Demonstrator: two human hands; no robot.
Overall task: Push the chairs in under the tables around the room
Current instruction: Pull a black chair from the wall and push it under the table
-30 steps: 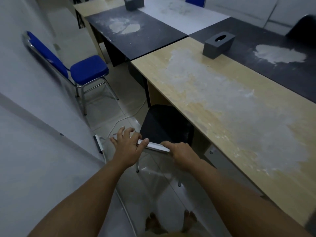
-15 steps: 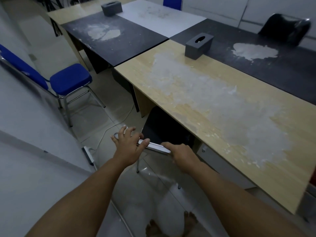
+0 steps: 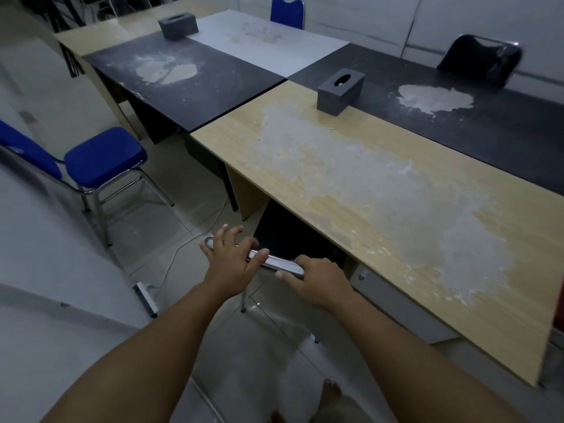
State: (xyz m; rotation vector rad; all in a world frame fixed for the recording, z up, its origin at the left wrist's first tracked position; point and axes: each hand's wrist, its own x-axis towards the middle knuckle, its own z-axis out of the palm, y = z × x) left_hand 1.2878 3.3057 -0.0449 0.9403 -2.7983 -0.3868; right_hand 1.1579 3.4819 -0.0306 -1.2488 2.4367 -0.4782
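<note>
A black chair (image 3: 283, 236) stands with its seat mostly under the light wooden table (image 3: 396, 190). Only its chrome back rail (image 3: 274, 261) and rear legs stick out. My left hand (image 3: 229, 261) lies over the left end of that rail, fingers spread on the far side and thumb on the near side. My right hand (image 3: 317, 279) is closed around the rail's right end. A blue chair (image 3: 103, 160) stands pulled out on the left, against the wall and away from the dark table (image 3: 183, 96).
Grey tissue boxes (image 3: 340, 91) sit on the tables. Another black chair (image 3: 479, 61) and a blue chair (image 3: 287, 10) stand on the far side. A white cable (image 3: 183, 242) and a power strip (image 3: 146, 300) lie on the tiled floor by the left wall.
The black chair has slid a little further under the wooden table with both hands on its rail. My view has lifted and shows more of the far side.
</note>
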